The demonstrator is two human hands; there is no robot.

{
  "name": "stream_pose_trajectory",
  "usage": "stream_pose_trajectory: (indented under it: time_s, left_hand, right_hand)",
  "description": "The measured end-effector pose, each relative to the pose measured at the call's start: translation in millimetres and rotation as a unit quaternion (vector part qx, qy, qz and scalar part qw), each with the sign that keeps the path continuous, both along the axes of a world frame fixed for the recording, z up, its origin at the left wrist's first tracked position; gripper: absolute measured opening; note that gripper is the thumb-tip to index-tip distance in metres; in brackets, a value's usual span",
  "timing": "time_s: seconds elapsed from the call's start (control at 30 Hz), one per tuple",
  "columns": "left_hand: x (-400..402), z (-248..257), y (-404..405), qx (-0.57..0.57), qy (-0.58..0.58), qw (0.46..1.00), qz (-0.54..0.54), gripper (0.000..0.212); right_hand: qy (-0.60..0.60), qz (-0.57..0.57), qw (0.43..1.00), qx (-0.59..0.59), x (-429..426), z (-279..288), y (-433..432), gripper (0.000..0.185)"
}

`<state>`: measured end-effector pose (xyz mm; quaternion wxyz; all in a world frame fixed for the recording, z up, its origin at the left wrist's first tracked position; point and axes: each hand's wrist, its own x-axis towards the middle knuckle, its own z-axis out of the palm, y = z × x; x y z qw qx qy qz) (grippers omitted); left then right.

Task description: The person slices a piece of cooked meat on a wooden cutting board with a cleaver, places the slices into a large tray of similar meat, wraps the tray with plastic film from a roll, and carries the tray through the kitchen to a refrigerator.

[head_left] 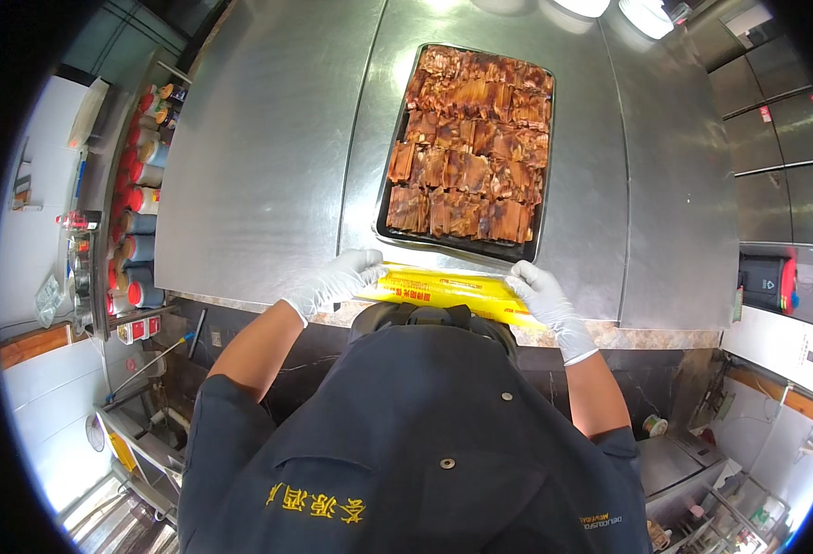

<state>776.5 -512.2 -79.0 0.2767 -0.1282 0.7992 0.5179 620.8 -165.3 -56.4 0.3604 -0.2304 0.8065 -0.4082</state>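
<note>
A yellow cling-film box (451, 287), bearing red print, lies along the counter's front edge, close against my body. My left hand (344, 275), in a white disposable glove, pinches clear plastic film at the box's left part. At the other side my right hand (543, 298), gloved the same way, grips the film near the box's right end. The film between them is see-through and hard to trace. Just beyond stands a dark rectangular metal tray (434, 244), its near rim close to both hands. Rows of sliced reddish-brown cooked meat (474, 149) fill most of it.
The stainless-steel counter (261, 166) has seams running away from me. White dishes (645, 17) stand at its far right. Red-lidded jars (140, 201) crowd a shelf at the left. Steel cabinet doors (780, 131) and a black bin (763, 282) are on the right.
</note>
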Motion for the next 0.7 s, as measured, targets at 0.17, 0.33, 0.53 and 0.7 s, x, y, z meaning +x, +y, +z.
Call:
stream_pose_trajectory:
  time_s: [0.17,0.33,0.53,0.7]
  left_hand:
    - [7.9,31.2,9.7,0.169,-0.005,0.970,0.175,0.024]
    - [8.7,83.2,-1.1,-0.059,-0.044,0.982,-0.175,0.026]
    - [25.9,85.8,-16.2,-0.320,-0.043,0.904,-0.279,0.021]
    - [45.8,73.6,-43.0,0.120,0.095,0.987,0.036,0.020]
  right_hand:
    - [-0.055,-0.036,0.995,-0.069,1.6,0.1,8.1,0.014]
    - [-0.045,-0.019,0.998,-0.036,0.3,34.5,10.7,0.014]
    - [-0.022,0.027,0.999,-0.006,8.2,58.6,6.5,0.012]
    - [0.005,0.015,1.000,0.016,8.3,78.3,15.2,0.011]
